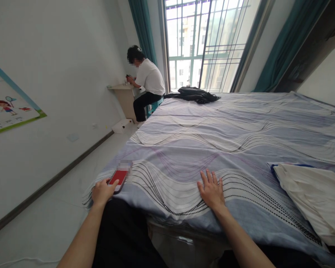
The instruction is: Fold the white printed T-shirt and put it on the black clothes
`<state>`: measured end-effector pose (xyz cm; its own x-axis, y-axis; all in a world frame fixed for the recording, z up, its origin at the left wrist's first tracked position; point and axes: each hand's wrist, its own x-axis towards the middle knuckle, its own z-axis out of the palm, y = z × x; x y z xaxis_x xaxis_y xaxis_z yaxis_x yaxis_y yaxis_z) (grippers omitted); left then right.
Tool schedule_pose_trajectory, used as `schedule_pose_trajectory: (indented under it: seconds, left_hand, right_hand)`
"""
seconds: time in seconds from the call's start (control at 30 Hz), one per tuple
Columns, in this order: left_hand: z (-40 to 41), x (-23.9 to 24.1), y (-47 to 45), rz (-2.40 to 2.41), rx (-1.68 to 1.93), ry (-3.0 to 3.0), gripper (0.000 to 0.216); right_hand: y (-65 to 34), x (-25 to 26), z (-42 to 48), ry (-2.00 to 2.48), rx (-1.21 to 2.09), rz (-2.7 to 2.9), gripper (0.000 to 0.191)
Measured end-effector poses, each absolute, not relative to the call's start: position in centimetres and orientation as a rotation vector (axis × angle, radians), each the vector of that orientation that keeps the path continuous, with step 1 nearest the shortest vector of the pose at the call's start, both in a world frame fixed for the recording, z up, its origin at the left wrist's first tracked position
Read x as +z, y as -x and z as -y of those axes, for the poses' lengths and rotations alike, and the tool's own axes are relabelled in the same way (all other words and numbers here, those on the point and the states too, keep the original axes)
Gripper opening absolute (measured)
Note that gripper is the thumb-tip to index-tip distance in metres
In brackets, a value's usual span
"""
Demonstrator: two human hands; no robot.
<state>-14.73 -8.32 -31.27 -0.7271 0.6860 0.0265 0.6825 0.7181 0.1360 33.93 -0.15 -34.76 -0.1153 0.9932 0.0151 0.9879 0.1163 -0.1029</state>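
Observation:
My left hand (104, 190) grips a smartphone (118, 180) at the near left corner of the bed. The phone's screen is lit, mostly red, and its upper part is blurred out; my thumb rests on the lower screen. Palm down, my right hand (212, 190) lies flat on the patterned bedsheet (178, 178), fingers spread and holding nothing. The sheet is pale blue and white with wavy dotted lines, and a few creases run across it.
Folded cream cloth (309, 193) lies at the right edge of the bed. Dark clothing (194, 95) is heaped at the far side. Beyond, a person (150, 80) sits at a small desk (121, 87). A white box (122, 125) stands on the floor by the wall.

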Motion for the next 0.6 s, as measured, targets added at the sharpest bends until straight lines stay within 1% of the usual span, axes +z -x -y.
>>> schedule_pose_trajectory:
  seconds: [0.6]
  left_hand:
    - [8.19, -31.66, 15.02, -2.873, 0.218, -1.163, 0.078]
  right_hand:
    - [-33.94, -34.86, 0.14, 2.025, 0.075, 2.281, 0.059]
